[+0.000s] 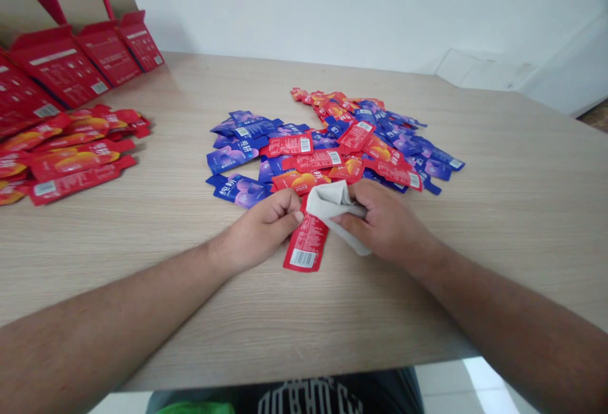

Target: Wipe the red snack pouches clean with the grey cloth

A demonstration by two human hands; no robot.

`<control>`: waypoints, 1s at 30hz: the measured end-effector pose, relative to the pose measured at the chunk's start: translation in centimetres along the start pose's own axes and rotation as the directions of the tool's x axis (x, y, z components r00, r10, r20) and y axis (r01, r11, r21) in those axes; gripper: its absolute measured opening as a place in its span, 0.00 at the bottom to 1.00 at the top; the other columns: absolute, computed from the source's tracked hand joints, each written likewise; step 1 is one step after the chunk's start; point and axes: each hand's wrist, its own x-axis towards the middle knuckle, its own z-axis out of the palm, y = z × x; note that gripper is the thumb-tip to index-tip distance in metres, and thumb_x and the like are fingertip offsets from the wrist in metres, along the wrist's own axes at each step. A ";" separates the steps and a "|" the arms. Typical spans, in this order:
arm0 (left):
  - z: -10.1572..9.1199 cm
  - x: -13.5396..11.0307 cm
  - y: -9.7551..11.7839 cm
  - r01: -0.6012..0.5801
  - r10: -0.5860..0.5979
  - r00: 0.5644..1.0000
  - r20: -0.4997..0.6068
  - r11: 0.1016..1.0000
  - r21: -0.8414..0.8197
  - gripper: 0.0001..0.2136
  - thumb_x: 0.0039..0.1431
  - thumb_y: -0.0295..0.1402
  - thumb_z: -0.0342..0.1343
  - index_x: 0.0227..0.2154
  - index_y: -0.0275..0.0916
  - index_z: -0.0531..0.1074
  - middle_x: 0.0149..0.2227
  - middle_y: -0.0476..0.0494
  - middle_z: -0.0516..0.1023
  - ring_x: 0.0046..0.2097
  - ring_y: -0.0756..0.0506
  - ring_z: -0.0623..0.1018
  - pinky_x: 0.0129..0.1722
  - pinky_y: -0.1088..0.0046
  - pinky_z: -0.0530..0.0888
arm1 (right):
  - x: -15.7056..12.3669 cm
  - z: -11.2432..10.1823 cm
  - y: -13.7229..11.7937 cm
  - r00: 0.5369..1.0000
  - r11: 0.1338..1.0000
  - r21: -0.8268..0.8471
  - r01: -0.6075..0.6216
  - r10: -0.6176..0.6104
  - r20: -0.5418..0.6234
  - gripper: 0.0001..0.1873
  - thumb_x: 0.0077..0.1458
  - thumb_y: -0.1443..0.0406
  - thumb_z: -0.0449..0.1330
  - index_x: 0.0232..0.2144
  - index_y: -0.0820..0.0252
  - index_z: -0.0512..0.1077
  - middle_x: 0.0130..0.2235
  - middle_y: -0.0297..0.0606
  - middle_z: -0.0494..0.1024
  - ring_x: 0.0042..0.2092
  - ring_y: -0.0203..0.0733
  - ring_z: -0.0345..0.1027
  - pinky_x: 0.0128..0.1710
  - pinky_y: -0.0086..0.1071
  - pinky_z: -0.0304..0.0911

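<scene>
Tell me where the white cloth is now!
In the head view, the white cloth is near the middle, in the right hand, against the upper part of the red packet that the left hand holds.

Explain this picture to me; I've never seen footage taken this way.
There is no machine here: these are a person's two bare hands, seen by a camera worn on that person's head, looking forward and down. This is the only view. The left hand holds a flat red packet with a white barcode label. The right hand grips a folded pale grey cloth, which hides part of the packet. On the pale wood-grain table, a loose pile of red and blue packets lies beyond the hands. More red packets lie at left, before red cardboard boxes with tan insides.
</scene>
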 end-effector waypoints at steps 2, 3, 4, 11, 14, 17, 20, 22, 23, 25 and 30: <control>0.0 0.0 0.0 0.005 -0.005 1.000 -0.021 1.000 -0.001 0.10 0.66 0.39 0.55 0.32 0.39 0.64 0.27 0.53 0.67 0.26 0.52 0.65 0.27 0.77 0.63 | -0.2 0.2 -0.6 0.983 0.994 0.043 0.103 -0.108 0.150 0.09 0.62 0.59 0.63 0.36 0.58 0.68 0.37 0.37 0.73 0.39 0.44 0.67 0.39 0.35 0.60; 0.0 0.0 0.1 0.006 -0.006 1.000 -0.030 1.000 -0.005 0.10 0.66 0.38 0.55 0.33 0.39 0.64 0.27 0.53 0.68 0.26 0.52 0.65 0.26 0.77 0.63 | -0.4 0.3 -1.0 0.957 0.984 0.072 0.164 -0.176 0.231 0.08 0.62 0.60 0.62 0.35 0.57 0.68 0.37 0.37 0.73 0.40 0.44 0.67 0.40 0.35 0.61; 0.0 0.0 0.1 0.004 -0.004 0.999 -0.036 1.000 -0.010 0.09 0.66 0.38 0.55 0.33 0.39 0.64 0.27 0.54 0.68 0.26 0.52 0.64 0.26 0.77 0.63 | -0.5 0.3 -1.3 0.927 0.972 0.095 0.213 -0.232 0.296 0.07 0.63 0.61 0.61 0.34 0.57 0.69 0.38 0.37 0.74 0.41 0.44 0.68 0.41 0.35 0.61; 0.2 -0.2 0.3 0.018 -0.018 1.000 0.000 1.000 0.006 0.11 0.67 0.39 0.55 0.32 0.39 0.63 0.26 0.54 0.68 0.26 0.53 0.64 0.26 0.77 0.62 | 0.0 -0.2 0.0 1.000 1.000 -0.004 -0.015 0.015 -0.003 0.11 0.62 0.57 0.63 0.37 0.58 0.69 0.37 0.39 0.74 0.38 0.45 0.67 0.38 0.36 0.60; 0.2 -0.2 0.4 0.021 -0.021 1.000 -0.017 1.000 0.009 0.10 0.66 0.38 0.55 0.32 0.39 0.63 0.26 0.54 0.67 0.26 0.53 0.64 0.26 0.77 0.61 | -0.1 0.0 -0.4 0.998 0.999 0.017 0.031 -0.032 0.047 0.10 0.62 0.58 0.63 0.36 0.58 0.69 0.37 0.38 0.74 0.39 0.45 0.67 0.38 0.35 0.60; 0.3 -0.2 0.5 0.024 -0.024 0.999 -0.039 1.000 -0.007 0.08 0.65 0.37 0.55 0.33 0.39 0.64 0.26 0.54 0.67 0.26 0.52 0.64 0.26 0.77 0.62 | -0.6 0.3 -1.6 0.933 0.973 0.095 0.210 -0.228 0.278 0.07 0.62 0.62 0.62 0.34 0.57 0.69 0.39 0.38 0.74 0.41 0.44 0.68 0.41 0.35 0.61; 0.4 -0.2 0.7 0.031 -0.031 0.999 -0.034 1.000 -0.005 0.09 0.65 0.37 0.55 0.33 0.39 0.64 0.26 0.54 0.67 0.25 0.52 0.64 0.26 0.76 0.62 | -0.7 0.2 -1.4 0.941 0.978 0.059 0.202 -0.210 0.267 0.06 0.63 0.62 0.62 0.35 0.57 0.69 0.40 0.39 0.74 0.42 0.45 0.68 0.41 0.35 0.60; 0.4 -0.2 0.7 0.031 -0.031 0.999 -0.026 0.999 -0.006 0.09 0.65 0.37 0.55 0.32 0.40 0.64 0.25 0.54 0.67 0.25 0.53 0.63 0.25 0.76 0.61 | -0.3 0.0 -0.6 0.989 0.996 -0.011 0.087 -0.085 0.119 0.09 0.63 0.59 0.62 0.37 0.58 0.69 0.39 0.40 0.74 0.40 0.45 0.67 0.40 0.36 0.60; 0.4 -0.2 0.6 0.027 -0.028 0.999 -0.022 1.000 -0.010 0.10 0.65 0.38 0.55 0.32 0.40 0.63 0.25 0.55 0.67 0.24 0.53 0.63 0.25 0.76 0.61 | -0.2 -0.1 -0.2 0.999 0.999 -0.035 0.030 -0.029 0.037 0.10 0.63 0.58 0.62 0.37 0.59 0.69 0.38 0.40 0.74 0.39 0.45 0.67 0.39 0.36 0.60; 0.4 -0.2 0.6 0.023 -0.023 0.999 -0.024 1.000 -0.007 0.10 0.66 0.38 0.55 0.32 0.40 0.63 0.25 0.55 0.67 0.24 0.53 0.62 0.25 0.76 0.61 | 0.1 -0.1 0.2 1.000 0.999 -0.033 -0.011 0.011 -0.016 0.12 0.63 0.57 0.63 0.37 0.59 0.69 0.37 0.39 0.74 0.38 0.45 0.67 0.38 0.35 0.60; 0.3 -0.1 0.6 -0.001 0.002 0.999 -0.037 0.999 0.032 0.09 0.65 0.37 0.54 0.32 0.39 0.64 0.26 0.54 0.67 0.26 0.52 0.64 0.26 0.76 0.62 | -0.4 0.2 -1.4 0.923 0.973 0.100 0.210 -0.231 0.308 0.08 0.63 0.61 0.62 0.34 0.58 0.69 0.38 0.38 0.74 0.41 0.44 0.67 0.42 0.35 0.61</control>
